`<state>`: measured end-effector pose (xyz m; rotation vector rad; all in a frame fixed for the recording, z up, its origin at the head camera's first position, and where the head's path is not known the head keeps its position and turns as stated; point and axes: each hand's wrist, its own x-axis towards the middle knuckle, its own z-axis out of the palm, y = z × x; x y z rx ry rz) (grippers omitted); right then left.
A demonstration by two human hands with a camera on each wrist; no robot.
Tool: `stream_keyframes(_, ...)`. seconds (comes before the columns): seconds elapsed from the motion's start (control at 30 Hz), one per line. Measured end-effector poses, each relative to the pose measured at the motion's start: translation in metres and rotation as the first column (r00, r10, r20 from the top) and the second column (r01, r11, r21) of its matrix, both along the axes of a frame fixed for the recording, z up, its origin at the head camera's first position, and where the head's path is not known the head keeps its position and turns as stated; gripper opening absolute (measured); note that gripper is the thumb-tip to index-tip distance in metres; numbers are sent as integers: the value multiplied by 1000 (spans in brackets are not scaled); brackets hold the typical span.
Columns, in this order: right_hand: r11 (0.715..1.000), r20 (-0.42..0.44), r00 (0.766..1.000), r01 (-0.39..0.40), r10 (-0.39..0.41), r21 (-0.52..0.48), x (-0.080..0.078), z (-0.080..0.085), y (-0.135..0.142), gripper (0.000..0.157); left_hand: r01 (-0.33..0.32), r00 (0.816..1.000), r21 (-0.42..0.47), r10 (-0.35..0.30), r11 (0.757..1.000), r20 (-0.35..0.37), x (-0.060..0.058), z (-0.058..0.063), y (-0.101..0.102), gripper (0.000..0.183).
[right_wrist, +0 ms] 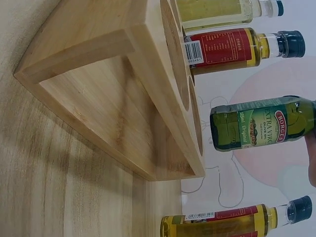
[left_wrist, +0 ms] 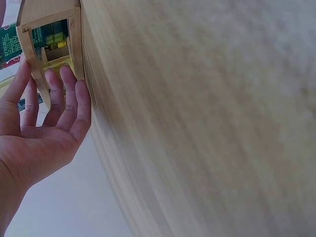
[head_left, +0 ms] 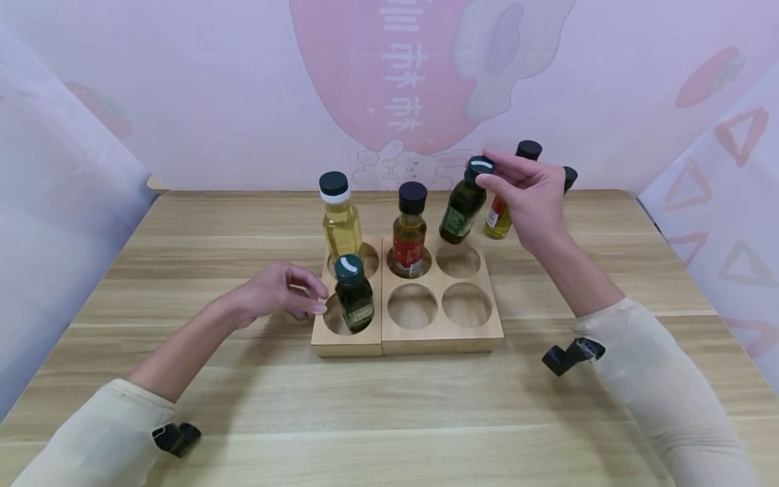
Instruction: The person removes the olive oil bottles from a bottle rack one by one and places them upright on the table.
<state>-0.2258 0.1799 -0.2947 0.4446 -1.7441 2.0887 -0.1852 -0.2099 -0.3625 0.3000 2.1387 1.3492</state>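
Note:
My right hand (head_left: 528,193) pinches the dark green cap of an olive oil bottle (right_wrist: 264,123). That bottle hangs slightly tilted, its base above the back right hole of the wooden rack (head_left: 441,335). At the rack's left end is my left hand (left_wrist: 47,116), fingers loosely bent and fingertips right at the side's edge. Close to it, a second dark green bottle (head_left: 354,297) stands in the front left hole. Behind that one, a clear bottle of pale yellow oil (head_left: 342,226) sits in the rack. A red-labelled bottle (head_left: 409,240) fills the back middle hole.
Behind my right hand, another red-labelled oil bottle (head_left: 498,218) stands on the table (head_left: 255,412). A further dark cap (head_left: 569,177) shows past my knuckles. The printed backdrop (head_left: 231,101) rises along the table's far edge.

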Motion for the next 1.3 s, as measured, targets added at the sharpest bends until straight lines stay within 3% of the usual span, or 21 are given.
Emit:
stream_keyframes(0.5, 999, 37, 999, 39, -38, -36, -10, 0, -3, 34, -9, 1000, -6, 9, 1000, -1, 2, 2, 1, 30)
stream_keyframes(0.8, 995, 8, 996, 93, -94, 46, -19, -8, -4, 39, -12, 1000, -9, 12, 1000, -5, 2, 2, 1, 27)
stream_keyframes(1.3, 995, 64, 993, 98, -99, 32, -31, -23, -5, 40, -14, 1000, -8, 14, 1000, 2, 1, 1, 3, 30)
